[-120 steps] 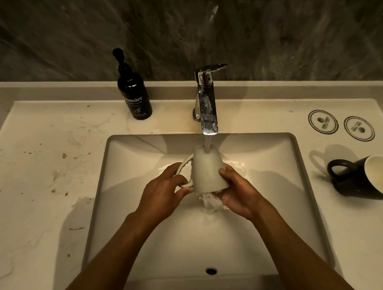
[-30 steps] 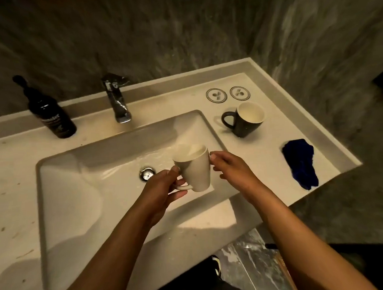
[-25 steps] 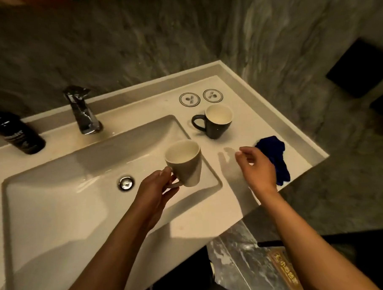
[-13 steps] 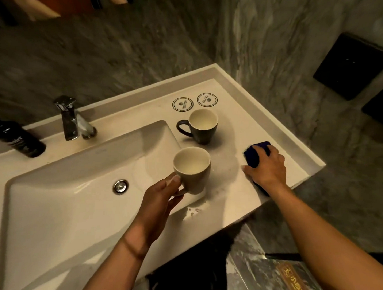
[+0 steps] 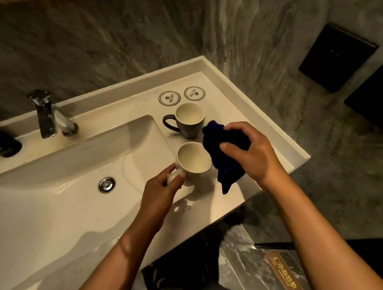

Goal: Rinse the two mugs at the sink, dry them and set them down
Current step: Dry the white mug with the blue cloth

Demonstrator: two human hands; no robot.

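Observation:
My left hand point(image 5: 159, 190) grips the handle of a white mug point(image 5: 194, 160), held upright over the counter just right of the sink basin point(image 5: 57, 205). My right hand point(image 5: 250, 153) clutches a dark blue cloth point(image 5: 224, 161), which hangs against the right side of the white mug. A black mug with a white inside point(image 5: 189, 120) stands upright on the counter behind them, handle to the left.
The tap point(image 5: 46, 116) stands at the back of the basin, with no water running, and a dark soap bottle point(image 5: 1, 142) lies at the far left. Two round coasters point(image 5: 182, 96) sit near the back wall. The counter's right edge point(image 5: 296, 149) is close.
My right hand has lifted the blue cloth off the counter and brought it left to the white mug. The left hand keeps the mug by the handle.

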